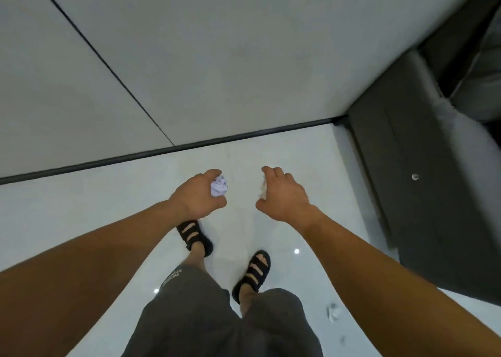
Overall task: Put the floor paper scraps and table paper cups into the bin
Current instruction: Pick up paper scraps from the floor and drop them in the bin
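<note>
The left hand [199,195] curls around a crumpled paper ball [219,186], the right hand [286,195] grips a mostly hidden scrap [262,189], and a torn piece [333,312] lies on the floor [95,210] near the sofa [423,221].

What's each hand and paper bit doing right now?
left hand: grips the paper ball.
paper ball: crumpled, held above the floor.
right hand: curls round a pale scrap.
pale scrap: mostly hidden.
floor scrap: lying loose, not picked up.
</note>
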